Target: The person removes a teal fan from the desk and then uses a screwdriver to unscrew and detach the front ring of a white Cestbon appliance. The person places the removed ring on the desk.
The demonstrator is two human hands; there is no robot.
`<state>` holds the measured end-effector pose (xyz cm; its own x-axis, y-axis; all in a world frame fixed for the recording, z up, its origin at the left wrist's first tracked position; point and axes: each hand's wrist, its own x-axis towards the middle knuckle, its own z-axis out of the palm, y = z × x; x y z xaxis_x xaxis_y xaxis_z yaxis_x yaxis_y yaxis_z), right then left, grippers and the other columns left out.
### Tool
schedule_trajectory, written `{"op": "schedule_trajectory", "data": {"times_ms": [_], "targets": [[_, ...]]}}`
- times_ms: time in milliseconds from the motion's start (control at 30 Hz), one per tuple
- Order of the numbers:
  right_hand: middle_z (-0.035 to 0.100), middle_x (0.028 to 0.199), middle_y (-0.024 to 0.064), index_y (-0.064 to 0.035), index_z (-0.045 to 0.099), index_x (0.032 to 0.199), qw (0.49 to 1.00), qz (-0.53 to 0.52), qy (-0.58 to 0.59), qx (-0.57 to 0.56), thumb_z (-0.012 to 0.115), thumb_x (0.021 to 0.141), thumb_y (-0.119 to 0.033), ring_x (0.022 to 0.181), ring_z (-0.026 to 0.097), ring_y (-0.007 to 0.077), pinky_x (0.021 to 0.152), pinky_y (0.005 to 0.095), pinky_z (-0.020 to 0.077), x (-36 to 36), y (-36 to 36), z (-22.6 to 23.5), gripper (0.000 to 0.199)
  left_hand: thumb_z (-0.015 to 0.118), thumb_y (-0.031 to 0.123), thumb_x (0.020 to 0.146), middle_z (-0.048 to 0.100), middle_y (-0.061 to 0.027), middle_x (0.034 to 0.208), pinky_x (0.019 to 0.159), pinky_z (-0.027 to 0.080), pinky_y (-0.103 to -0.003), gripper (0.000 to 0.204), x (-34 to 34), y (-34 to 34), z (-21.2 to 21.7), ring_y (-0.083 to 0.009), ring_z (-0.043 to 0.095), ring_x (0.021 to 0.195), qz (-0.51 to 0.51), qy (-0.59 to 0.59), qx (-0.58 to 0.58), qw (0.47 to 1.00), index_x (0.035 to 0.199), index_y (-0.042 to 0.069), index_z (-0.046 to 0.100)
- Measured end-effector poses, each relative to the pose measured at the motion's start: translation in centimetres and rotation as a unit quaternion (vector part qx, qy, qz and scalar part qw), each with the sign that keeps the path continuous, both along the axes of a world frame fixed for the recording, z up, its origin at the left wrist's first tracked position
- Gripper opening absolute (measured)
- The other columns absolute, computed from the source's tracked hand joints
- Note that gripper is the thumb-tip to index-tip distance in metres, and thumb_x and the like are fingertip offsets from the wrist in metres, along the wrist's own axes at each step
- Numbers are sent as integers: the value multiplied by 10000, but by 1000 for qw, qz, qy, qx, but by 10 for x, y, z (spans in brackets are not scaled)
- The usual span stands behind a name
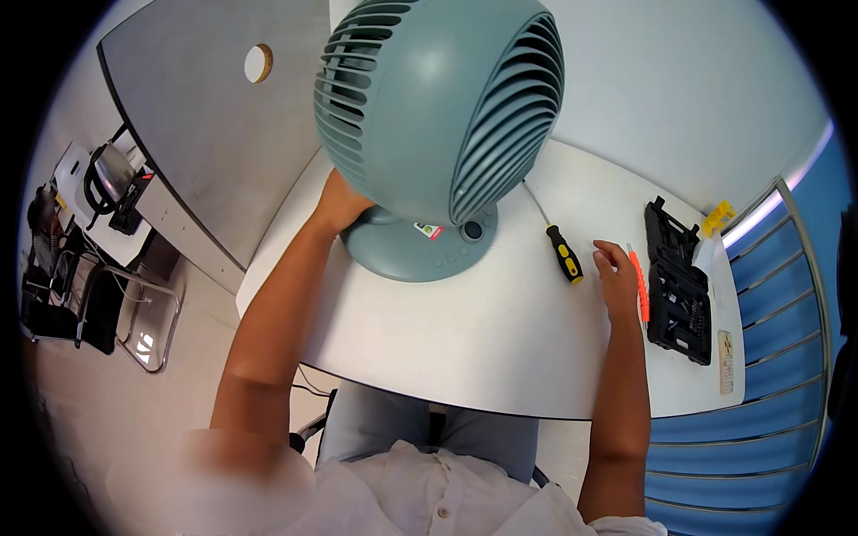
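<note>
My right hand (617, 279) lies loosely open on the white table (500, 339), holding nothing, between the screwdriver (561, 246) and an orange tool (638, 284). A black bit case (677, 295) sits just beyond. My left hand (340, 204) rests against the fan (438, 125); its grip is hidden.

I'm seeing bright, even daylight across the white table (500, 357), soft shadow pooling under the fan (438, 107). Right of the fan a glare strip burns white. Straight edges bow toward a black rim; a blurred patch sits below the fan, lower left.
</note>
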<state>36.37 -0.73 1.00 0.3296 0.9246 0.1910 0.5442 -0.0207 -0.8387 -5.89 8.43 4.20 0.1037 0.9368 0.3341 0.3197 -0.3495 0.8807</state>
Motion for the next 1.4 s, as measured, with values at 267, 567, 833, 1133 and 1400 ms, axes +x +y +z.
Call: {"op": "schedule_trajectory", "data": {"times_ms": [267, 567, 833, 1133, 1400], "targets": [[623, 997, 30, -83, 648, 1072, 997, 21, 64, 28, 589, 866, -137, 900, 550, 119, 756, 247, 435, -21, -7, 3, 221, 758, 341, 663, 580, -157, 1228, 971, 400, -350, 710, -4, 30, -13, -258, 544, 1121, -10, 4, 30, 999, 1245, 1, 534], [544, 1160, 82, -74, 661, 1011, 979, 89, -162, 91, 666, 743, -65, 1135, 419, 285, 954, 405, 372, -60, -20, 12, 268, 715, 310, 719, 559, -148, 1257, 992, 384, -350, 660, -10, 30, -19, -251, 521, 1152, -10, 7, -3, 1000, 1269, 5, 515], [564, 1109, 102, -44, 650, 1012, 978, 85, -134, 133, 636, 739, -33, 1078, 448, 288, 902, 389, 400, -55, -15, 19, 273, 677, 283, 768, 540, -141, 1283, 1011, 369, -350, 616, -10, 19, -22, -244, 499, 1180, -11, 16, -58, 998, 1290, 9, 497], [612, 938, 109, -27, 625, 988, 964, 93, -106, 225, 587, 747, 3, 841, 535, 278, 763, 367, 431, -52, -11, 20, 246, 633, 253, 823, 519, -132, 1312, 1032, 353, -350, 568, -8, -12, -45, -237, 476, 1211, -17, -2, -119, 993, 1314, 14, 478], [362, 1422, 122, -91, 234, 1451, 837, 242, 480, -104, 381, 987, -431, 1250, 411, 248, 1007, 398, 366, -115, -1, 29, 593, 595, 226, 872, 501, -125, 1338, 1051, 339, -350, 525, -12, -56, -18, -230, 454, 1238, -20, -62, -177, 982, 1335, 18, 461]]}}
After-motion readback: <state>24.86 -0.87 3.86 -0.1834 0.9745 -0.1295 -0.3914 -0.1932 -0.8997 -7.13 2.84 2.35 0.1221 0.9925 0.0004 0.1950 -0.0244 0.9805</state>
